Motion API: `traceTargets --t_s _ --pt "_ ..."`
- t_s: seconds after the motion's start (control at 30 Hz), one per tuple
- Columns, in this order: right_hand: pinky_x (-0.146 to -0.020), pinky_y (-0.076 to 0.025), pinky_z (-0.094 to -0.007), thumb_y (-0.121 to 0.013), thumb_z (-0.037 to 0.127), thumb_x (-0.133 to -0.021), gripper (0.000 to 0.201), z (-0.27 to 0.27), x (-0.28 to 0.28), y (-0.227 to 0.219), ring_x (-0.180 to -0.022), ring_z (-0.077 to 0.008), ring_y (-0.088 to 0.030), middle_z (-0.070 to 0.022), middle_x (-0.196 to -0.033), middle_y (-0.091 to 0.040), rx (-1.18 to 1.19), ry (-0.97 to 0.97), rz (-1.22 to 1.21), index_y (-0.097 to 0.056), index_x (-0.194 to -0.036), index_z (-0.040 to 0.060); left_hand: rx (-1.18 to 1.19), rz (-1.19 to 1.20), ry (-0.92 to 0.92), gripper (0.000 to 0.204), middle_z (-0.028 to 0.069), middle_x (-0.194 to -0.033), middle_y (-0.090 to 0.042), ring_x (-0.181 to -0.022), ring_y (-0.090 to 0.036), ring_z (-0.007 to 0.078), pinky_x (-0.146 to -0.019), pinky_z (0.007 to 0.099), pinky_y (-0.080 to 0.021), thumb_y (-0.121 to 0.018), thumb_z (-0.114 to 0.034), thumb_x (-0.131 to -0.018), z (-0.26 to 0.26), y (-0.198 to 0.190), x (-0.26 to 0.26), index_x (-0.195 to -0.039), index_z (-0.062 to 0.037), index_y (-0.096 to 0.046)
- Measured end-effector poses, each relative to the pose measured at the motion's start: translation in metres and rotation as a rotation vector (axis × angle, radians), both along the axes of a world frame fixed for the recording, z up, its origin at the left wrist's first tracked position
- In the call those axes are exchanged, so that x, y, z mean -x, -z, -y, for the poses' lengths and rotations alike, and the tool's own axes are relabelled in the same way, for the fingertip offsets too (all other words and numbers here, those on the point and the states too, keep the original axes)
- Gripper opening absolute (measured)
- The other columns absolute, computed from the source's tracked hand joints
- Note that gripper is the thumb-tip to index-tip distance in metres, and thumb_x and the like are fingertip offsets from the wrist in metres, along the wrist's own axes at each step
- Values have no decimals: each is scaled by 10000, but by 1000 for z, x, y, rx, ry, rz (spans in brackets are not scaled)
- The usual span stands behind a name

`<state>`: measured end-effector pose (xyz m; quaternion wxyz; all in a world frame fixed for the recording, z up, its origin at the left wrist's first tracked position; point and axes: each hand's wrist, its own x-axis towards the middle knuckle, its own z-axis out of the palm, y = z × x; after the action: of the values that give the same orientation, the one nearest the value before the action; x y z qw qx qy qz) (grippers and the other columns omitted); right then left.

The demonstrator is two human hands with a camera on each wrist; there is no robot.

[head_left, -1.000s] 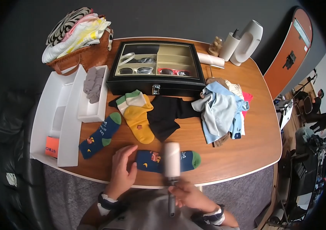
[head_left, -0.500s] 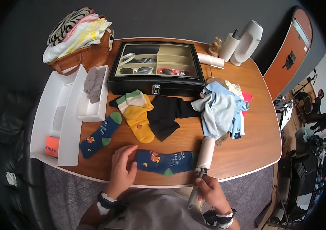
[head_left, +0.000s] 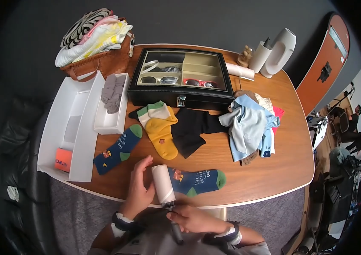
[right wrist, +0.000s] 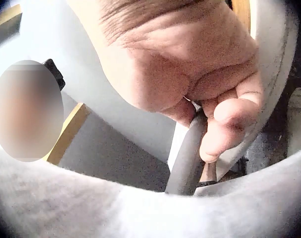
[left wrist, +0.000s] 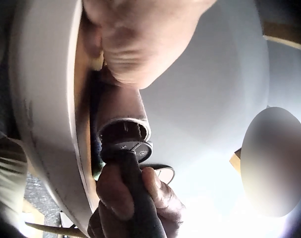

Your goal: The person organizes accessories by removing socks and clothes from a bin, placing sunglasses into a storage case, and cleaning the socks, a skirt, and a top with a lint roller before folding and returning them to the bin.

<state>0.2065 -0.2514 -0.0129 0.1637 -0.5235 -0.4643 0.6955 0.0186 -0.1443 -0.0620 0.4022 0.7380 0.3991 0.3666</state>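
Observation:
A blue sock with green heel and toe [head_left: 204, 182] lies flat near the table's front edge. Over its left end is a lint roller [head_left: 163, 184], whose dark handle my right hand [head_left: 195, 219] grips. The right wrist view shows the fingers [right wrist: 229, 114] curled round that handle [right wrist: 187, 153]. My left hand [head_left: 139, 189] is by the sock's left end, fingers extended; the roller hides where they meet. In the left wrist view the roller [left wrist: 123, 111] is just below my left hand [left wrist: 140, 39], and my right hand [left wrist: 140, 203] holds the handle.
Behind lie a second blue sock [head_left: 118, 149], yellow socks [head_left: 162, 138], black fabric [head_left: 189, 131] and a light blue garment [head_left: 248, 127]. A black glasses case [head_left: 206, 101] stands at the back, white trays [head_left: 85, 146] at left, a brown bag [head_left: 117, 63] behind them.
The right hand swung the roller right to the sock's toe end, then back left to its other end beside the left hand. The left hand stays by the sock; the whole view has shifted slightly.

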Motion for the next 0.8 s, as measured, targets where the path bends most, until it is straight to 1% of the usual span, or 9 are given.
traceTargets --t_s 0.07,0.1,0.2,0.3,0.43,0.57,0.67,0.7,0.8 --pt "-550 -498 -367 -531 352 -1089 417 0 -3 2 -527 -196 -619 -92 -613 -593 14 0 11 -615 -944 -30 -41 -71 2 716 172 -1470 -524 -1347 -518 332 -1139 432 -388 -666 107 -832 0 0 1 -1492 -39 -431" --pt "-545 -496 -356 -532 358 -1089 420 1 -5 2 -524 -186 -615 -83 -615 -596 47 30 15 -616 -937 -24 -63 -107 6 714 164 -1459 -539 -1346 -523 318 -1139 428 -389 -667 109 -831 -1 0 1 -1489 -42 -432" --pt "-532 -490 -323 -535 380 -1089 433 9 -14 4 -519 -153 -602 -60 -622 -601 118 127 15 -620 -918 -8 -101 -186 45 650 145 -1395 -591 -1327 -520 328 -1149 429 -372 -656 96 -840 -2 -6 1 -1451 -40 -480" --pt "-519 -480 -279 -547 389 -1088 442 22 -28 11 -530 -117 -591 -48 -631 -604 153 213 16 -620 -906 -7 -93 -171 45 594 130 -1344 -627 -1306 -518 337 -1152 434 -361 -647 81 -849 -2 -8 -1 -1416 -41 -517" --pt "-509 -479 -269 -568 350 -1085 397 37 -49 -1 -546 -113 -608 -44 -662 -635 204 383 17 -633 -908 1 -98 -172 46 586 123 -1337 -631 -1304 -518 332 -1146 434 -368 -646 79 -848 -2 -8 -1 -1408 -47 -528" --pt "-504 -477 -245 -571 332 -1084 377 57 -67 3 -547 -110 -614 -42 -669 -647 235 537 20 -639 -903 8 -95 -181 42 574 118 -1332 -633 -1308 -514 329 -1144 433 -371 -638 76 -852 -1 -10 -3 -1402 -50 -536" --pt "-488 -468 -241 -573 317 -1082 373 66 -75 -1 -529 -113 -608 -45 -656 -645 213 626 37 -635 -902 -3 -99 -180 49 563 117 -1328 -635 -1308 -515 330 -1143 435 -372 -633 74 -855 -1 -11 -3 -1396 -51 -540" --pt "-477 -468 -248 -565 290 -1086 363 68 -78 -2 -511 -118 -602 -48 -642 -638 198 649 52 -630 -888 -7 -102 -181 48 560 117 -1326 -636 -1307 -516 330 -1142 436 -372 -632 73 -856 -1 -11 -3 -1394 -51 -541" --pt "-473 -473 -263 -555 269 -1090 361 70 -81 -12 -504 -121 -598 -49 -633 -628 151 750 143 -625 -868 -6 -112 -183 52 557 119 -1322 -639 -1304 -521 331 -1143 439 -371 -633 70 -855 -2 -12 -2 -1391 -50 -542"
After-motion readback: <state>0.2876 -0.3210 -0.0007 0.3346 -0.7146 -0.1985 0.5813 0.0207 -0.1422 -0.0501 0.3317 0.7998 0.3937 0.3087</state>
